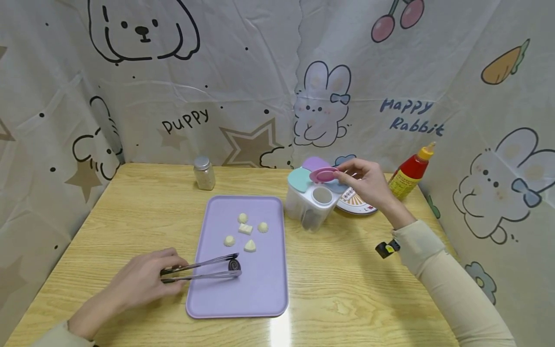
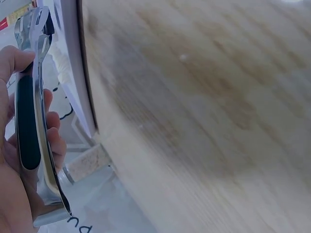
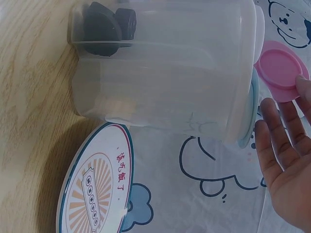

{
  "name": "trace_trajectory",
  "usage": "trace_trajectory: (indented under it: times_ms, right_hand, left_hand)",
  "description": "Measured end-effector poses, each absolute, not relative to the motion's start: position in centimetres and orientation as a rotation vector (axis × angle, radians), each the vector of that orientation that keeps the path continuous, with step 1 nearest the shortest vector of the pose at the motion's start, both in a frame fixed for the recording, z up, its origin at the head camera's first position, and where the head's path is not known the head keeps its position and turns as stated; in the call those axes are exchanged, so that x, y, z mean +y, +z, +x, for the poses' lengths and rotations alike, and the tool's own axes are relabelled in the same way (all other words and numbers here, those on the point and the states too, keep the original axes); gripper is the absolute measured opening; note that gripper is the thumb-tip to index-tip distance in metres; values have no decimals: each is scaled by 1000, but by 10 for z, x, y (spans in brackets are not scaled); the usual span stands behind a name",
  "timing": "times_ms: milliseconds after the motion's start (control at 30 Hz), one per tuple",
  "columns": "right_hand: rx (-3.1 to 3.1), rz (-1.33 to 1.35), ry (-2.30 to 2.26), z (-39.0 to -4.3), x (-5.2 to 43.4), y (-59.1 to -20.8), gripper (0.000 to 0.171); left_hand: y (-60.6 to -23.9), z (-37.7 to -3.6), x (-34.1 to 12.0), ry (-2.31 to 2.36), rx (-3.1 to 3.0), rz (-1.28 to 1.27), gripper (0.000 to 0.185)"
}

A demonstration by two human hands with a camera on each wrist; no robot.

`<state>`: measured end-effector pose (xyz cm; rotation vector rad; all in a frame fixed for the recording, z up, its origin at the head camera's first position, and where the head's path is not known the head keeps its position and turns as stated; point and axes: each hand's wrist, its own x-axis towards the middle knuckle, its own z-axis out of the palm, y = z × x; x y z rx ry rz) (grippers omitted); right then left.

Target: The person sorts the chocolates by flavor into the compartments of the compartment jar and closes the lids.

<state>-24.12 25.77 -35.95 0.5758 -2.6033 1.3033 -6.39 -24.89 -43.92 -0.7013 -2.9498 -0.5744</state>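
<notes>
where cartoon cloth (image 1: 243, 86) walls it, a wooden table (image 1: 347, 289) spreads.

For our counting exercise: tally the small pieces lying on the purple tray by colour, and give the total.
White pieces: 5
Dark pieces, the spiral piece between the tips of the tongs: 1
Total on the purple tray: 6

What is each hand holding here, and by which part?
The left hand grips metal tongs by their handle end; the tips pinch a dark piece. The right hand holds the container's pink lid by its edge.
</notes>
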Motion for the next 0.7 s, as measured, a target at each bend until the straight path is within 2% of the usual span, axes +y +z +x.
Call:
trace_trajectory:
  times_ms: [700]
  right_hand:
    - [-2607, 571, 1307, -242, 257, -359, 20]
  left_hand:
    - [-420, -110, -203, -670, -2765, -863, 22]
